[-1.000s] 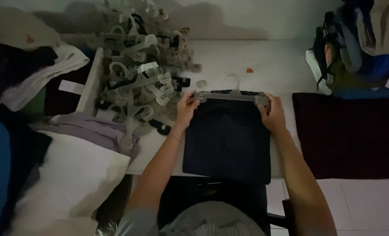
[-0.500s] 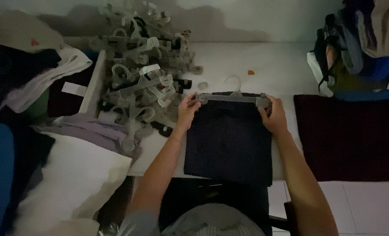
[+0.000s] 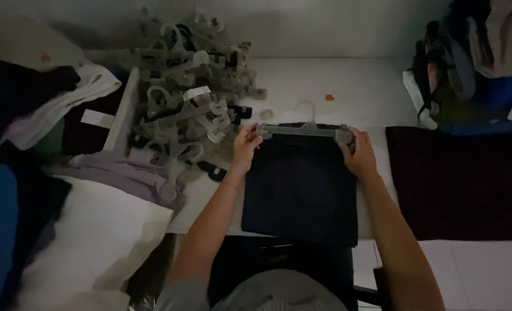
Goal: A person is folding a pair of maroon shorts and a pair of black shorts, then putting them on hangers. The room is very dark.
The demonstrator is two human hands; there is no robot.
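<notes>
Little has changed over the last second: both hands stay at the ends of the clip hanger point(image 3: 304, 131), and the dark garment point(image 3: 300, 184) lies flat on the desk point(image 3: 348, 86) as before. The left hand point(image 3: 245, 147) pinches the clip at 9 o'clock of the hanger; the right hand point(image 3: 358, 152) is closed on the clip at 3 o'clock. The steady grip suggests the clips are being fastened. A hanger pile point(image 3: 187, 92) sits at 10 o'clock, a maroon cloth point(image 3: 457, 178) at 3.
</notes>
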